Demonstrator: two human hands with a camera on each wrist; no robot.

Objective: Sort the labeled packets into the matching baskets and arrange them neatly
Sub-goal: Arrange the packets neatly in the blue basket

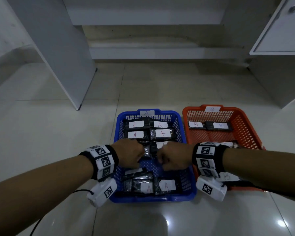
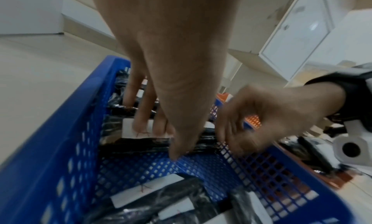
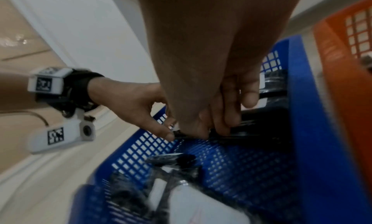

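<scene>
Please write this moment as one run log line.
left hand: grips black plastic packet | right hand: grips same packet row | place: blue mesh plastic basket

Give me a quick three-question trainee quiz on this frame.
1. True or false: both hands are working inside the blue basket.
2. What letter is on the tag of the orange basket?
3. Which rows of A packets look tidy? (a) far rows (b) near rows

Key
1. True: left hand and right hand meet at a black packet mid-basket.
2. B.
3. (a): the far A packets lie in rows.
</scene>
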